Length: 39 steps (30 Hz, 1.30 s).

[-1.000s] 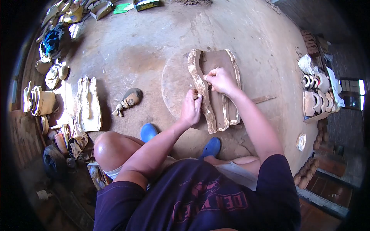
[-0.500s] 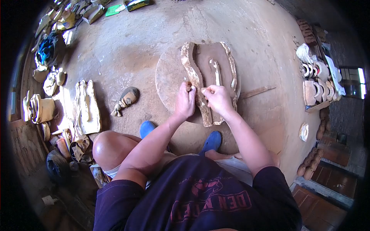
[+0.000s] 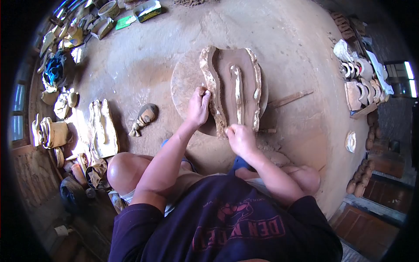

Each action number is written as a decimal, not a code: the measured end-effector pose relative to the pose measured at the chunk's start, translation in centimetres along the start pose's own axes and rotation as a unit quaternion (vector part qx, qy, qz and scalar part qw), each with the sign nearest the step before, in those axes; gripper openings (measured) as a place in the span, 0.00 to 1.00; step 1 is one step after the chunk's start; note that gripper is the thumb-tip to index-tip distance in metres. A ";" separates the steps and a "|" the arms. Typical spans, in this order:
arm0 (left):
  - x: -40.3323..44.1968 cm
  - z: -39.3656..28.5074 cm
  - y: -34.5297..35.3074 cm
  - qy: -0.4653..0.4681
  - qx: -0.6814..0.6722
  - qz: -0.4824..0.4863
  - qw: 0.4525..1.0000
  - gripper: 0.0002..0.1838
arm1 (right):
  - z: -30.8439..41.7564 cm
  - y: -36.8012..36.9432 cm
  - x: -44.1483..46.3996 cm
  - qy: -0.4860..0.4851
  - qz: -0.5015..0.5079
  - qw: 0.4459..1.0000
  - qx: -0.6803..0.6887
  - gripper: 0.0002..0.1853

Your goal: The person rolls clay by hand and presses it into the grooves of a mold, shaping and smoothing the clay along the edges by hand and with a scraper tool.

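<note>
A long plaster mold (image 3: 212, 83) with wavy whitish rims lies on a round board (image 3: 183, 85). Brown clay (image 3: 224, 74) lines its inside, and a pale raised ridge (image 3: 238, 94) runs down the middle. My left hand (image 3: 199, 108) is beside the mold's left rim, its fingers closed around a small brown lump of clay (image 3: 200, 91). At the mold's near end my right hand (image 3: 242, 139) is closed in a pinch by the lower left rim. Whatever is between those fingers is too small to make out.
A stick (image 3: 290, 99) pokes out right of the board. To the left lie a tied cloth bundle (image 3: 146, 115) and another pale mold (image 3: 104, 131). Curved pieces (image 3: 364, 94) are stacked at the right. Trays (image 3: 147, 9) and assorted containers line the far left.
My right hand has moved down along the mold to its near end. My left hand stays at the left rim with the lump. The whole view has shifted slightly.
</note>
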<state>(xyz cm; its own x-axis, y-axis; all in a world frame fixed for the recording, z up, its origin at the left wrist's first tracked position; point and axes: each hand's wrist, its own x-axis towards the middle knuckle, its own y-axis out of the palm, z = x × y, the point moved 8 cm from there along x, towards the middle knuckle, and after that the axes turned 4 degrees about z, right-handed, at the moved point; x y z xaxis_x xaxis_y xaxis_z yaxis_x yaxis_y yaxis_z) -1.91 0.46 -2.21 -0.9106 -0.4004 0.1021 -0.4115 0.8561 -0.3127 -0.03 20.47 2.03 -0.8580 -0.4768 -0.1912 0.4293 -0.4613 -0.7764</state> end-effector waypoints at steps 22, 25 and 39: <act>-7.9 -5.5 5.2 -0.200 -0.240 0.334 0.889 0.34 | 6.2 -6.6 -1.4 -0.213 0.017 0.975 0.067 0.08; -8.7 -4.9 5.3 -0.271 -0.267 0.361 0.851 0.27 | 5.2 -6.4 -0.5 -0.225 0.018 0.974 0.004 0.09; -3.3 -4.7 -0.8 -0.017 0.046 -0.029 0.998 0.15 | 3.8 -8.6 6.7 -0.100 0.009 0.987 0.126 0.09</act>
<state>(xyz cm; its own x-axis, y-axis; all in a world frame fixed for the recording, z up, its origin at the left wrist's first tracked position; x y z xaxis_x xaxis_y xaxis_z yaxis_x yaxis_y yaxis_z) 1.29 2.65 2.10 -0.8826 -0.4610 0.0921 -0.4577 0.7981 -0.3919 -8.45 18.38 9.73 -0.7880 -0.6125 -0.0617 0.5216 -0.6111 -0.5954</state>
